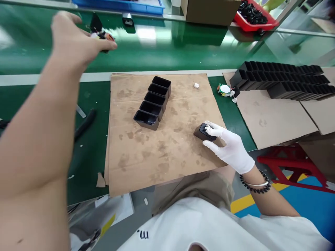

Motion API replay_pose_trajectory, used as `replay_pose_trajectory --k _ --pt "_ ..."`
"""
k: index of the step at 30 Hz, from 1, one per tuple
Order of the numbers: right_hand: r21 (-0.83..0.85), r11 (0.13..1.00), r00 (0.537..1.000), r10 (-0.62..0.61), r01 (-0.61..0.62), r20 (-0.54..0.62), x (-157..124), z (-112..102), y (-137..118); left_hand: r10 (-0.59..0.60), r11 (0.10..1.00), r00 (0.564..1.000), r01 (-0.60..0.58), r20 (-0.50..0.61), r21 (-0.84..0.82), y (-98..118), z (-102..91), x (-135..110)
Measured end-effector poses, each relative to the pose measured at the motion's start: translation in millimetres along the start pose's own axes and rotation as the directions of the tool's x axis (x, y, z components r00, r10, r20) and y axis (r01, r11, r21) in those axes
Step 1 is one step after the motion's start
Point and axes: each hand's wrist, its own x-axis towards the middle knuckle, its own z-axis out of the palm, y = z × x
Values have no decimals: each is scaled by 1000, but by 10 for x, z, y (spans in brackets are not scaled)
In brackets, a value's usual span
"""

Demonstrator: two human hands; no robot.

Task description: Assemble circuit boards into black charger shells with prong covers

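Note:
My left hand point(75, 42), bare, stretches out over the green belt at the upper left. Its thumb and fingers close around a small electronic assembly point(101, 34) with black, white and orange parts; part of it is hidden by the thumb. My right hand point(226, 143), in a white glove, grips a small black plastic case point(202, 132) on the cardboard sheet point(167, 153), fingertips on its top. Left of that case, several open black cases point(148, 118) stand in a slanting row. A little black-fronted piece point(128, 21) sits on the belt.
Many black cases point(282, 78) stand in rows at the right. Nearby lies a green circuit board point(225, 89) with white parts. A red tray point(258, 19), a brown box point(211, 12) and a blue tray point(125, 6) line the back. A red stool point(293, 164) stands at lower right.

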Motion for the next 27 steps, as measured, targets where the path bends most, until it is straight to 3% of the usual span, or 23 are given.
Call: replay_pose_trajectory --k 1,3,5,7,9,12,15,17,19,22,27 --pt "6 1000 1000 -3 3 19 -9 -20 4 -9 998 998 5 59 59 63 -184 -200" --pt "3 1000 1000 -23 22 17 -6 -50 6 106 982 987 -122 121 141 142 -463 -632" --pt "-32 997 997 -73 71 -35 24 -52 11 6 980 985 -40 170 195 146 -578 -1062" --pt "-97 987 987 -136 128 -83 64 -37 9 -87 966 969 25 231 258 99 -542 -1459" --pt "-129 980 981 -164 151 -99 88 -25 -27 -86 957 952 -3 294 292 63 -428 -1822" --pt "-13 987 985 -161 161 -65 60 -19 -165 114 965 987 -137 114 222 140 -274 -2331" --pt "121 972 978 -205 201 25 -18 23 -326 263 957 965 -260 3 -127 364 -183 -2755" --pt "134 968 972 -224 213 75 -67 90 -393 303 864 947 -225 109 -451 513 -111 -2947" --pt "139 967 969 -229 214 97 -105 174 -419 311 725 900 -16 306 -689 606 -20 -3058" --pt "164 966 974 -213 198 81 -152 275 -420 258 573 844 258 470 -778 642 94 -3110" --pt "-30 970 970 -242 242 5 -192 282 -420 213 495 825 371 523 -786 635 115 -3078"
